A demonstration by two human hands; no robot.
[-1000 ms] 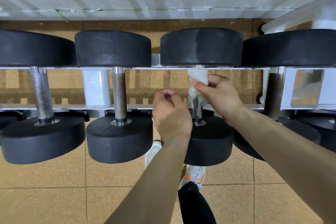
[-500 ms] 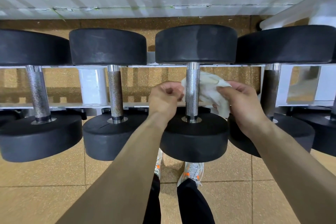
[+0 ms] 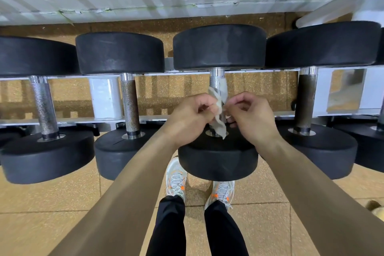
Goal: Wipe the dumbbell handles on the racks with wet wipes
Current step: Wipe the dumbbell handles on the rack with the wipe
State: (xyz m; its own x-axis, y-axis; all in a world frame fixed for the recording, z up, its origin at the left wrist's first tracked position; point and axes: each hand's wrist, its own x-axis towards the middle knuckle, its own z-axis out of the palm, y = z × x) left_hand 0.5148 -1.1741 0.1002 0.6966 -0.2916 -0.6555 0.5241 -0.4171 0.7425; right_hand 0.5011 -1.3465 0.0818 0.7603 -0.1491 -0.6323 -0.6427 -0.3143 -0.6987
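At 3rd handle: left hand, right hand pinch wet wipe looped round it, mid-wipe; next likely alternate pulls.

My left grip and right grip, both pinching the wipe, fill the short span of handle between its far head and near head. Open gaps run on either side, as far as the knurled handle on the left and the dark handle on the right. Further left, a white post blocks the gap.
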